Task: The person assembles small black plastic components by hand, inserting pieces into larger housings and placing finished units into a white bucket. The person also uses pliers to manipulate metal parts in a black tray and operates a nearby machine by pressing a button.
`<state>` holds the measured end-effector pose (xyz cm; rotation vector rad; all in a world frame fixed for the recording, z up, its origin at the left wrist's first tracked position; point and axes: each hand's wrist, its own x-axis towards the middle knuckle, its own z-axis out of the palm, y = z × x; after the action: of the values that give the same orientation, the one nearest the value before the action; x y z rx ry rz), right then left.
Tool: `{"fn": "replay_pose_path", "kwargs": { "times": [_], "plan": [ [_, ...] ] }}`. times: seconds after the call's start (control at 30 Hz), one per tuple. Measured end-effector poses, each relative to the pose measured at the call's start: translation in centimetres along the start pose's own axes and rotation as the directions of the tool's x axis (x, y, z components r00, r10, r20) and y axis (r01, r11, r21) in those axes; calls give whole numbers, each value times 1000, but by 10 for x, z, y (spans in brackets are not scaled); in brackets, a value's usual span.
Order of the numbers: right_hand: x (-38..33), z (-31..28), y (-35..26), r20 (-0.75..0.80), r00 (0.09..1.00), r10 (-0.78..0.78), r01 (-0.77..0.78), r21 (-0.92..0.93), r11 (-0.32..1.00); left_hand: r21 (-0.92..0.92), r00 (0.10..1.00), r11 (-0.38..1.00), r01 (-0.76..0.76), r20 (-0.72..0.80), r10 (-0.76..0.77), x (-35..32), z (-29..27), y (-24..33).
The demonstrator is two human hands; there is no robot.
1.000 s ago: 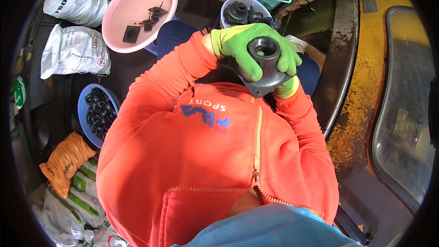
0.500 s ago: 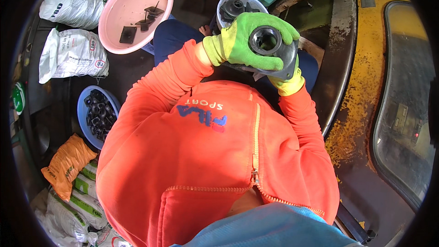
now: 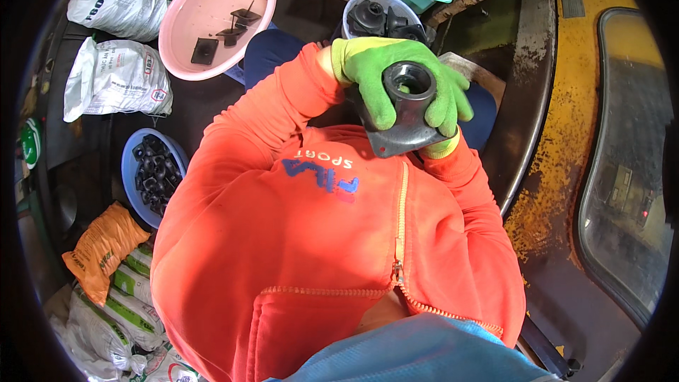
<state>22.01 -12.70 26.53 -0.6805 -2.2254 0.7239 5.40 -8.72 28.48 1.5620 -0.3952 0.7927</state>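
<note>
A black rubber part (image 3: 404, 126), with a round open neck rising from a square flange, is held up in front of my chest. My left hand (image 3: 371, 69), in a green glove with a yellow cuff, is closed around the neck from above, thumb on one side and fingers on the other. Behind and below the flange is my right hand (image 3: 444, 147); mostly its yellow-green glove cuff shows, and its fingers are hidden by the part. Something green is visible inside the neck's opening.
Ahead stands a pale bowl (image 3: 346, 27) of black parts. A pink basin (image 3: 177, 25) holds several flat black pieces; a blue basin (image 3: 127, 159) at left is full of small black parts. White sacks (image 3: 117, 81) lie at far left. A rusty yellow machine (image 3: 548, 191) rises at right.
The black part has come closer to my chest and tilted, so more of its square flange shows. My left hand has shifted its fingers around the neck; more of the bowl ahead is visible.
</note>
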Motion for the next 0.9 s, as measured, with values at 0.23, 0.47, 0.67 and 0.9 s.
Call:
{"fn": "replay_pose_path", "kwargs": {
  "times": [0.23, 0.47, 0.67, 0.9],
  "plan": [
    [16, -17, -1, -226, 954, 198, -181, 95, 979, 755, 897, 526, 391, -440, -35, 2, -6, 30],
    [-6, 22, 12, -350, 851, 390, -60, 675, 736, 671, 620, 646, 364, -692, 370, 9, 38, -22],
    [0, 5, -4, -295, 899, 323, -258, 237, 937, 650, 689, 667, 364, -670, 277, 8, 39, -4],
    [12, -10, -27, -107, 993, 49, -51, -16, 999, 520, 825, 793, 316, -563, 40, -3, 35, 8]
  ]
}}
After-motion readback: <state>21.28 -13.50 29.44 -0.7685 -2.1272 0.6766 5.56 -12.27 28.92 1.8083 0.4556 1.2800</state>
